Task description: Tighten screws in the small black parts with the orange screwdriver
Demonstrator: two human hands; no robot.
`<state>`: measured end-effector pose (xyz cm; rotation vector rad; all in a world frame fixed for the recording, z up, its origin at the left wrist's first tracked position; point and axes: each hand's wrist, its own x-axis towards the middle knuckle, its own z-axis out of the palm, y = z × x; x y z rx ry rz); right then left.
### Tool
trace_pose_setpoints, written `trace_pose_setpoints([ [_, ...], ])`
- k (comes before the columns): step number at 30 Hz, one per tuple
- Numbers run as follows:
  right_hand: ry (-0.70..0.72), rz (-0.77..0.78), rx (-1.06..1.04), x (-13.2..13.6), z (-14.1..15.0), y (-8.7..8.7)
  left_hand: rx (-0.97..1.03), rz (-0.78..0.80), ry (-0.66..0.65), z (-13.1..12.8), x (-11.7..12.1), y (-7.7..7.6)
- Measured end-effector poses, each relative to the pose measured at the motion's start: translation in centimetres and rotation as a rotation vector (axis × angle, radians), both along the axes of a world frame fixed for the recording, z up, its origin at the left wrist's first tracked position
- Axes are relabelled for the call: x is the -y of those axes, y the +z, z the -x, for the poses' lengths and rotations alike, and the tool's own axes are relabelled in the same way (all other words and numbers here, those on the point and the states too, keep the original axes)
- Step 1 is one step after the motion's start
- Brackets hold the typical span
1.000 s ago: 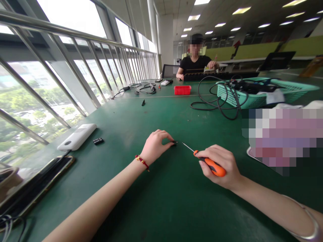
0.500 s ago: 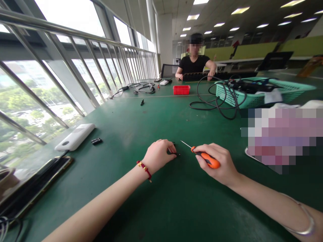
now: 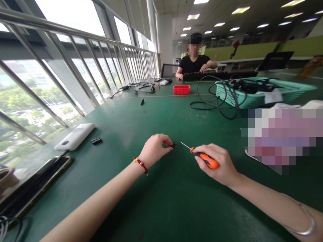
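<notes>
My left hand [image 3: 155, 148] pinches a small black part [image 3: 173, 145] low over the green table [image 3: 141, 124]; the fingers hide much of it, so its kind is unclear. Held in my right hand [image 3: 218, 161] is a screwdriver [image 3: 209, 160] with an orange and black handle. Its thin metal shaft points up and left, and the tip sits just right of the black part, apart from it. Another small black piece [image 3: 96, 141] lies on the table to the left.
Left of me are a white power bank [image 3: 75, 136] and a dark phone [image 3: 37, 185]. Farther off stand a red bin [image 3: 181, 89] and a teal basket [image 3: 297, 88] with black cables [image 3: 214, 107] spilling out. Opposite sits a person [image 3: 195, 62] at a long black object.
My left hand has shifted slightly left and away from me with the black part. My right hand with the screwdriver barely moved. The other person's hand moved left along the black object.
</notes>
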<state>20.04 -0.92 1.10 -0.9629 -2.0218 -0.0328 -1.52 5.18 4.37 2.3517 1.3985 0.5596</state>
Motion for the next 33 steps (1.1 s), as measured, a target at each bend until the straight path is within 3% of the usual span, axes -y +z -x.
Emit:
trace_pose_setpoints([
  [3, -0.002, -0.006, -0.003, 0.0, 0.0, 0.0, 0.035, -0.091, -0.059, 0.8, -0.7, 0.1],
  [7, -0.003, 0.001, -0.003, 0.0, 0.0, -0.1, 0.158, -0.007, -0.121, 1.7, -1.1, -1.0],
  [12, -0.002, -0.005, 0.000, 0.0, 0.1, 0.0, 0.236, 0.030, -0.074, 1.7, -1.0, -2.6],
  [17, 0.007, 0.019, -0.003, 0.1, 0.1, 0.0, 0.228, 0.038, -0.051, 2.5, -0.7, -2.4],
  [20, 0.014, 0.026, -0.006, 0.1, 0.1, -0.1, 0.194, 0.050, 0.006, 4.7, -0.2, -1.7],
  [28, 0.023, 0.042, -0.018, 0.2, 0.3, 0.0, 0.076, 0.128, 0.218, 13.3, 1.5, -0.1],
  [33, 0.031, 0.052, -0.013, 0.3, 0.4, 0.0, -0.036, 0.120, 0.325, 16.1, 2.4, 1.3],
])
